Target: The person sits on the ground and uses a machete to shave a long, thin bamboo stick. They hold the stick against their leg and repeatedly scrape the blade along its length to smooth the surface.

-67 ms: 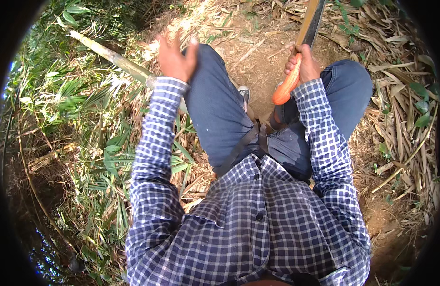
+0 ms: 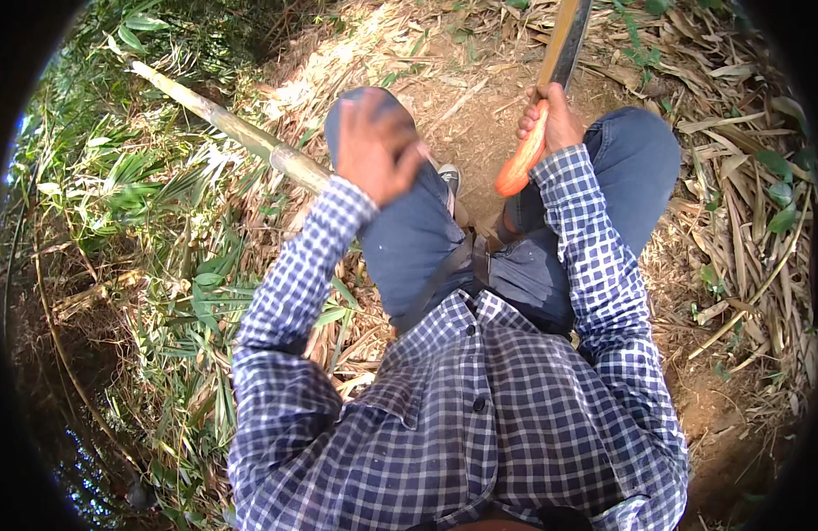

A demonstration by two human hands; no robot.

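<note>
My right hand (image 2: pixel 555 119) is closed around the orange handle of a machete (image 2: pixel 565 66). Its long blade, dark along one side and yellowish-brown along the other, points away from me and runs out past the top edge. The rounded butt of the handle hangs below my fist, beside my right knee. My left hand (image 2: pixel 380 146), smeared by motion, is above my left thigh with its thumb apart from the fingers and nothing in it. A cut bamboo pole (image 2: pixel 227 122) slants down from the far left, and its near end passes behind my left wrist.
Both my knees are bent, with a shoe (image 2: pixel 450 177) showing between them. Bare brown soil (image 2: pixel 480 106) with chips lies ahead. Dry fallen leaves (image 2: pixel 736 212) cover the right side, and green leafy plants (image 2: pixel 161 177) crowd the left.
My left hand has swung right, from beside the left knee to above the thigh, uncovering more of the bamboo pole. My right hand and the machete have shifted slightly left.
</note>
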